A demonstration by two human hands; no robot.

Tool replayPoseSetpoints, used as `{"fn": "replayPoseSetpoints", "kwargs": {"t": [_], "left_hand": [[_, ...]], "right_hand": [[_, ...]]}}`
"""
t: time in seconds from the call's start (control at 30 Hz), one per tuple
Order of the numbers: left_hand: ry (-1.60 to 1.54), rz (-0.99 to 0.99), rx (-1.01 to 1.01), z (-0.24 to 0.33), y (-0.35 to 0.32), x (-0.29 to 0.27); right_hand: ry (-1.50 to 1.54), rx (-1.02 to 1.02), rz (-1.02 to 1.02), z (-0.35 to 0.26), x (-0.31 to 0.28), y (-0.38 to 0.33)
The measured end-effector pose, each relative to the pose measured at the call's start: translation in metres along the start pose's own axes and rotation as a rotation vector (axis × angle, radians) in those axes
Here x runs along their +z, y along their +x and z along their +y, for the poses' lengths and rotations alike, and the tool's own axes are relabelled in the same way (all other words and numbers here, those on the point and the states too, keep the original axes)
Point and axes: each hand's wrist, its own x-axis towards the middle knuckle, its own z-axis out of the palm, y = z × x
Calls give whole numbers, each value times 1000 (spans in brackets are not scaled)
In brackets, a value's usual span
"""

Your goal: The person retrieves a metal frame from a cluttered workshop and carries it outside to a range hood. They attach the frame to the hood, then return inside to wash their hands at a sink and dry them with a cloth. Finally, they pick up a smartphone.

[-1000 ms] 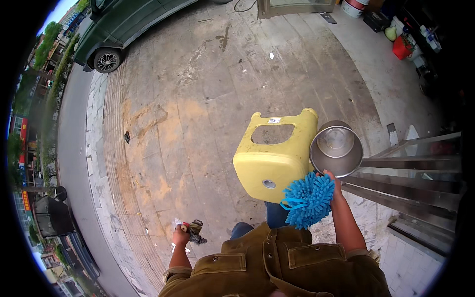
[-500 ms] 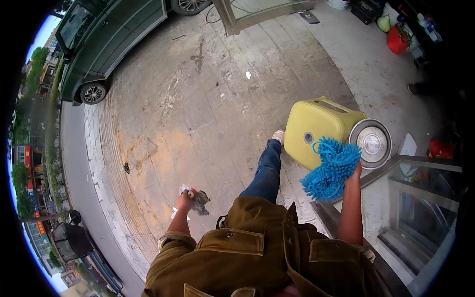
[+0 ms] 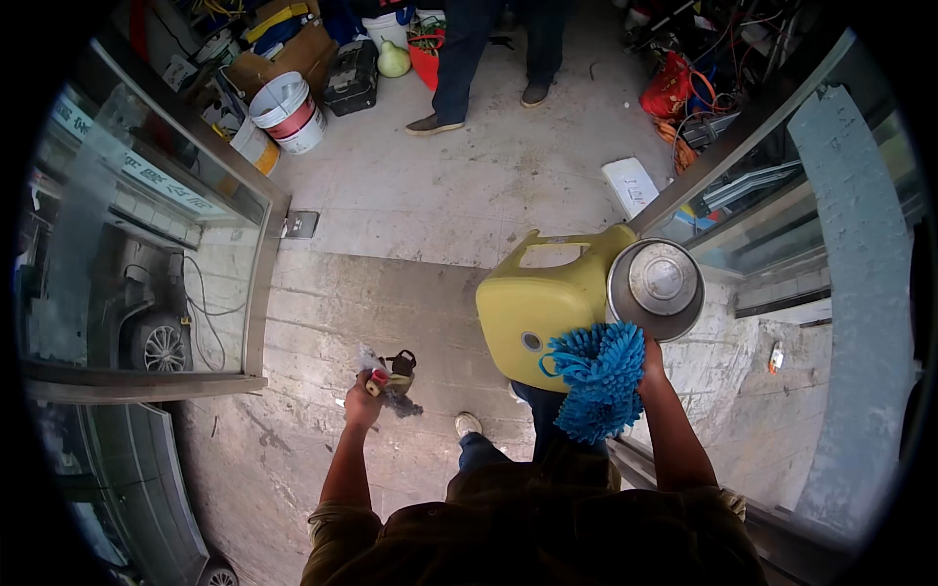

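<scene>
My right hand (image 3: pixel 653 371) is closed at the edge of a fluffy blue chenille wash mitt (image 3: pixel 598 381). Against the mitt rests a yellow plastic stool (image 3: pixel 513 317), its side opening facing away from me. A round metal basin (image 3: pixel 664 308) sits beside the stool, just beyond my right fingers. Whether those fingers also grip the stool or basin is hidden. On the left, my left hand (image 3: pixel 362 398) is closed round a small bundle: clear plastic, something red, an olive item with a dark strap (image 3: pixel 402 365), and a grey, fuzzy scrubber-like clump (image 3: pixel 401 403).
Glass doors stand open on both sides, with a metal door frame (image 3: pixel 256 303) at left. Ahead is another person's legs (image 3: pixel 459 68). Paint buckets (image 3: pixel 291 112), a black case (image 3: pixel 352 78), a pale green gourd (image 3: pixel 393 61) and a white box (image 3: pixel 630 186) line the room.
My view has turned right, from the paved street side with the parked vehicle toward the doorway. Stool, basin and mitt have stayed together by my right hand; the left bundle is still held.
</scene>
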Motion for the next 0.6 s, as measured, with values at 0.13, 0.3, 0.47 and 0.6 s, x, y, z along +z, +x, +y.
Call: {"fn": "replayPoseSetpoints", "kwargs": {"t": [0.13,0.3,0.47,0.6], "left_hand": [[-272,-35,181,141,121,15],[-540,-124,293,335,195,-7],[-466,-111,379,450,243,-37],[-511,-80,432,513,279,-39]], "right_hand": [[70,-3,-12,-71,11,37],[193,18,23,-146,30,73],[197,-23,23,-219,59,116],[198,-88,35,-263,88,147]]}}
